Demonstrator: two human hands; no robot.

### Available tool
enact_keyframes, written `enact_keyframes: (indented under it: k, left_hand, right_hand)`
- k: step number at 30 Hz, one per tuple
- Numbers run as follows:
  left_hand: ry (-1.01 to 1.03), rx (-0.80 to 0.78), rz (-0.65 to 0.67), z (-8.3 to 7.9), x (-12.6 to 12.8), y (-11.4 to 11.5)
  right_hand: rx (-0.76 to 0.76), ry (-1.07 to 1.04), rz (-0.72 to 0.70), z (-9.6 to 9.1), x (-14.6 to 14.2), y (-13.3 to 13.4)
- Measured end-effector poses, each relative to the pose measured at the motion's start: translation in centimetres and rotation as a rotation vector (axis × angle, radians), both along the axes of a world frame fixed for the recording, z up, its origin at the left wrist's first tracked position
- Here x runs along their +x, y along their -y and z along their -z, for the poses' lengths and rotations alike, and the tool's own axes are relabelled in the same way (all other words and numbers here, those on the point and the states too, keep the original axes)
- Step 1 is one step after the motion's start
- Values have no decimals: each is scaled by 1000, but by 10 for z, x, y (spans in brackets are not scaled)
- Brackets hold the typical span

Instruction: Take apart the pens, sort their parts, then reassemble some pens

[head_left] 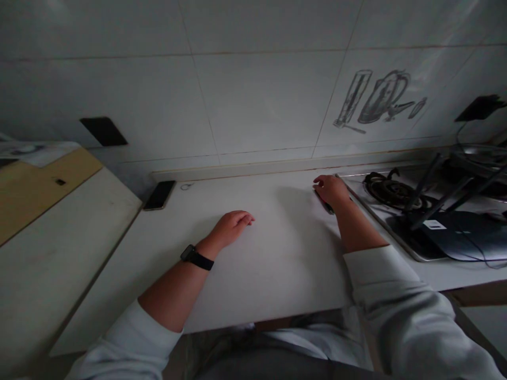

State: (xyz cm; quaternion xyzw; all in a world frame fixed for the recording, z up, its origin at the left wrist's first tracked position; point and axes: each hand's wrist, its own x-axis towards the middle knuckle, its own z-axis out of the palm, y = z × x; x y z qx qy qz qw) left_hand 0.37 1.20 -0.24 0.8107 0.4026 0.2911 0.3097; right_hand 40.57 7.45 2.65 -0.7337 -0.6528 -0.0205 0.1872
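Note:
My left hand (233, 228) hovers over or rests on the middle of the white counter (261, 269). Its fingers are bent together, with nothing visible in them, and a black watch (197, 257) is on that wrist. Farther off to the right, my right hand (331, 190) has its fingers curled over a slim red-and-black object (325, 202) near the counter's back right. Part of that object is hidden under the hand, and its kind cannot be made out.
A phone (159, 195) and a small ring-like item (185, 187) lie at the back left. On the right are a stove burner (392, 191) and a dark flat device with upright legs (471, 232). A white-topped cabinet (59, 227) borders the left, and a tiled wall (261, 105) stands behind.

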Motion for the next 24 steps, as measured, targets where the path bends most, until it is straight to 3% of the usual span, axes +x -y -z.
enact_keyframes:
  k: [6, 11, 16, 21, 24]
  left_hand:
    - [-53, 86, -32, -5, 0, 1]
    - [-67, 82, -77, -6, 0, 0]
    - [-41, 97, -90, -9, 1, 1]
    - [-91, 83, -118, -13, 1, 3]
    - [-141, 66, -98, -10, 2, 3]
  right_hand:
    - [258, -103, -188, -33, -53, 25]
    - [211, -254, -390, -48, -114, 60]
    - [37, -245, -664, -28, -157, 82]
    - [-213, -149, -739, 4, -177, 82]
    - [-263, -79, -783, 10, -178, 80]
